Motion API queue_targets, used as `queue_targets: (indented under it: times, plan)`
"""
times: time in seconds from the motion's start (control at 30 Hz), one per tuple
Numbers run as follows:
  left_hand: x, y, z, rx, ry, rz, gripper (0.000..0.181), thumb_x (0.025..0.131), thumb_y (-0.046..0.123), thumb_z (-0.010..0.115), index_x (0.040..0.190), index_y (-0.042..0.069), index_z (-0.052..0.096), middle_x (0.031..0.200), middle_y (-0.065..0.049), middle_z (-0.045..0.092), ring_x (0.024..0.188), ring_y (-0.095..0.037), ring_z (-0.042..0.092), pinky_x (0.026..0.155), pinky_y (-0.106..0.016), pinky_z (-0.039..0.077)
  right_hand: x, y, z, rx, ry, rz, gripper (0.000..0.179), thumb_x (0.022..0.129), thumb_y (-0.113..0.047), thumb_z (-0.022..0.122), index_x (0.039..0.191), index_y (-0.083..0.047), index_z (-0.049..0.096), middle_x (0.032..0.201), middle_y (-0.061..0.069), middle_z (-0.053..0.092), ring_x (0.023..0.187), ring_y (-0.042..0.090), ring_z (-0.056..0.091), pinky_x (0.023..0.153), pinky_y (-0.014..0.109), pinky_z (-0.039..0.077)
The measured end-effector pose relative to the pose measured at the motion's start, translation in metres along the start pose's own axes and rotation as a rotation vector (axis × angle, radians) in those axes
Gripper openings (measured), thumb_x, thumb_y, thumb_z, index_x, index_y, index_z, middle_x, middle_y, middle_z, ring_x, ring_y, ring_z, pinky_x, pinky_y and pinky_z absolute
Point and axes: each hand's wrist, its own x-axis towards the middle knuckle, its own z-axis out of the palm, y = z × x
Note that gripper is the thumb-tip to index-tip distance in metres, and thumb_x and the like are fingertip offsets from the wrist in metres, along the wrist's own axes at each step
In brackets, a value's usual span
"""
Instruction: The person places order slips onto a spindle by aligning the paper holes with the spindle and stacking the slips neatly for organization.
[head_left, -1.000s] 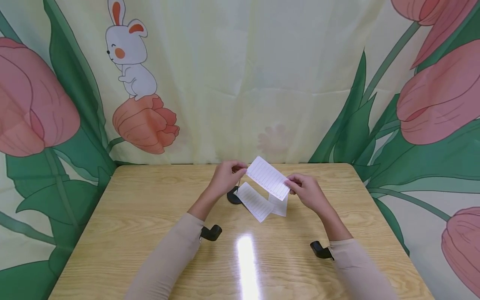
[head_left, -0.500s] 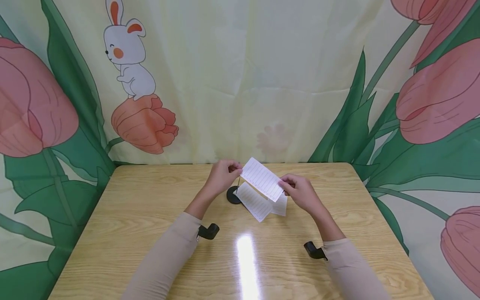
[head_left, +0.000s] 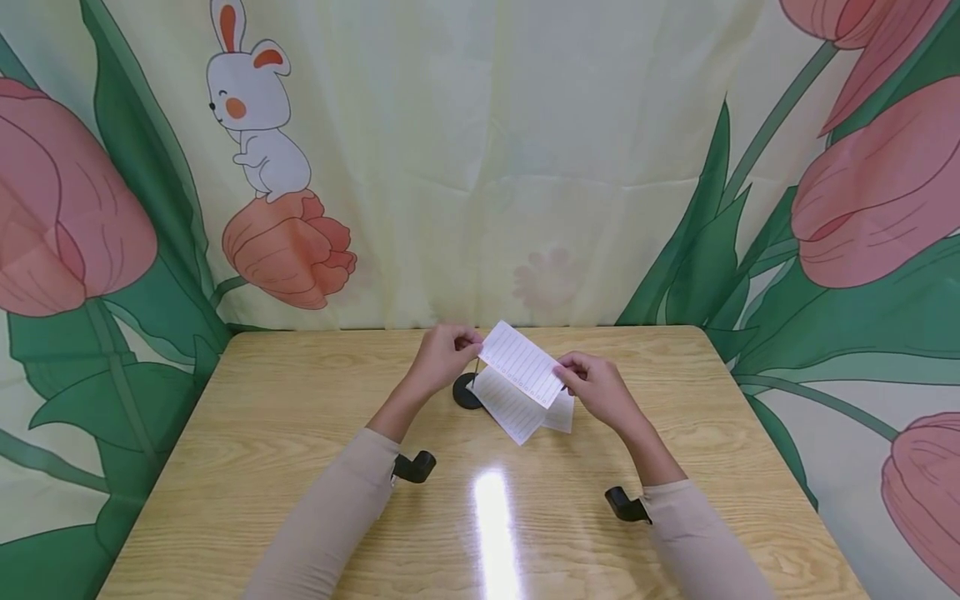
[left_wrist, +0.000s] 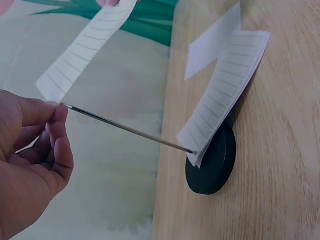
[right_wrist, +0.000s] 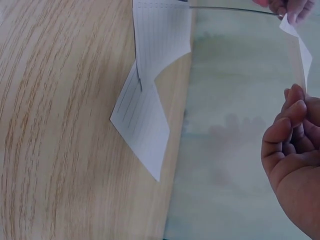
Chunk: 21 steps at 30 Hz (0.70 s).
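A lined paper slip (head_left: 522, 361) is stretched between both hands above the table. My left hand (head_left: 441, 360) pinches its near-left corner, right at the tip of a thin metal spike (left_wrist: 130, 129). Whether the tip goes through the paper is hidden by the fingers. My right hand (head_left: 600, 387) pinches the opposite end between thumb and fingers. The spike rises from a round black base (left_wrist: 214, 167), making a bill spike. Several lined slips (left_wrist: 225, 82) are stuck low on it, fanning out to the right. Another slip (head_left: 561, 413) lies partly beneath them.
The wooden table (head_left: 247, 467) ends at a curtain (head_left: 450, 192) printed with tulips and a rabbit. Black wrist cameras stick out from both sleeves, the left camera (head_left: 415, 467) and the right camera (head_left: 627, 505), low over the tabletop.
Both hands have shifted a little to the left with the slip, then slightly down, bringing its corner to the spike's tip. The slips on the bill spike have stayed put.
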Motion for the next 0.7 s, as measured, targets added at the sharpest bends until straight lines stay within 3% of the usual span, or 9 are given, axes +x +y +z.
queue_targets:
  times: [0.7]
  plan:
    - [-0.0029, -0.0078, 0.0007, -0.059, 0.007, -0.046, 0.008, 0.098, 0.006, 0.068, 0.096, 0.003, 0.075, 0.092, -0.009, 0.073, 0.081, -0.018, 0.063, 0.067, -0.025, 0.05, 0.0022, 0.0003, 0.0052, -0.013, -0.007, -0.015, 0.016, 0.104, -0.018, 0.064, 0.106, -0.005, 0.073, 0.084, 0.006, 0.07, 0.071, 0.019, 0.06, 0.062, 0.027, 0.05]
